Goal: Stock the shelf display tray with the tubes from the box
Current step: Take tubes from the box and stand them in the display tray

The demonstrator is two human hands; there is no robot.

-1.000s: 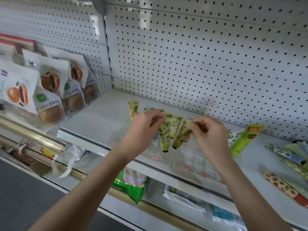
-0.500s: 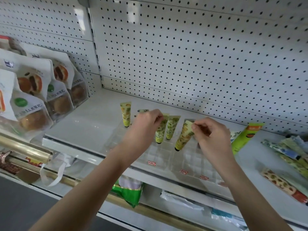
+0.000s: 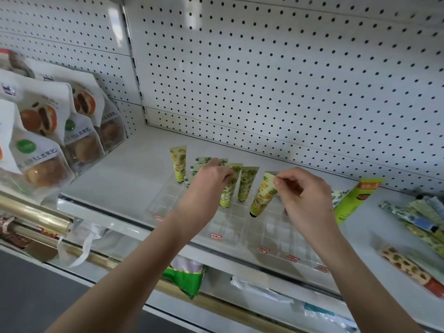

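A clear plastic display tray [image 3: 230, 227] with small compartments lies on the white shelf. Several floral tubes stand cap-down in it: a yellow one [image 3: 179, 164] at the far left, two green ones [image 3: 247, 186] in the middle. My left hand [image 3: 206, 186] pinches the top of the left green tube [image 3: 228, 193]. My right hand [image 3: 305, 195] pinches the top of a yellow pineapple-print tube [image 3: 262, 195], tilted, its black cap in a tray slot. More tubes behind my left hand are partly hidden.
Loose tubes [image 3: 422, 217] lie in a heap on the shelf at right, with a green tube [image 3: 355, 200] leaning there and a long orange-print one [image 3: 410, 267] near the edge. Pastry bags [image 3: 43, 131] hang at left. Pegboard [image 3: 264, 68] backs the shelf.
The view shifted so the shelf sits further right. The yellow tube in my right hand has gone lower, its cap now down in the tray. My left hand stays on the green tube.
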